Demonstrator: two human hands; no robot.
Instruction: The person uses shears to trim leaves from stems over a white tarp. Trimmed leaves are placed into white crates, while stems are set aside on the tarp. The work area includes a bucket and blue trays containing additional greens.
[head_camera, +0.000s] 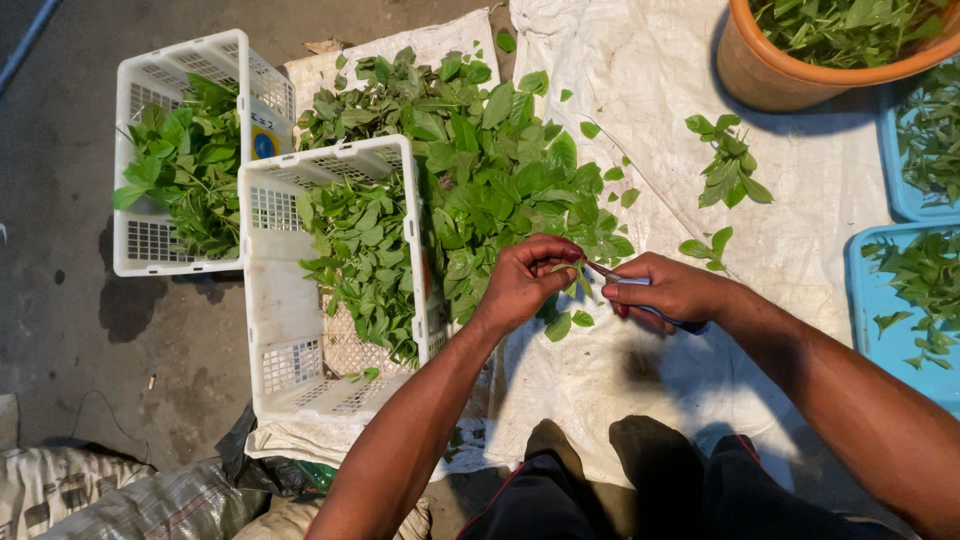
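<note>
Knees and feet: dark trousers fill the lower edge and two dark feet rest on the cloth; the legs are cut off by the frame.
Left hand: the left hand is closed, its fingertips pinching a small leafy sprig just above the cloth.
Right hand: the right hand is closed around a small blade tool, whose thin tip reaches toward the sprig. Most of the tool is hidden inside the fist, so I cannot tell its full shape.
Sprig: it hangs between the two hands, held only by the left one; its stem is hard to make out.
Cloth: a white cloth covers the ground under the hands, with some loose sprigs lying on it to the right.
Leaf pile: a big heap of green leaves lies just beyond the left hand.
Near crate: a white plastic crate, partly filled with leaves, stands left of the pile.
Far crate: a second white crate with leaves stands further left on the bare grey floor.
Blue trays: two blue trays with leaves are cut off at the right edge.
Tub: an orange tub of leaves is cut off at the top right corner.
Sacks: grey sacks show only partly at the lower left.
</note>
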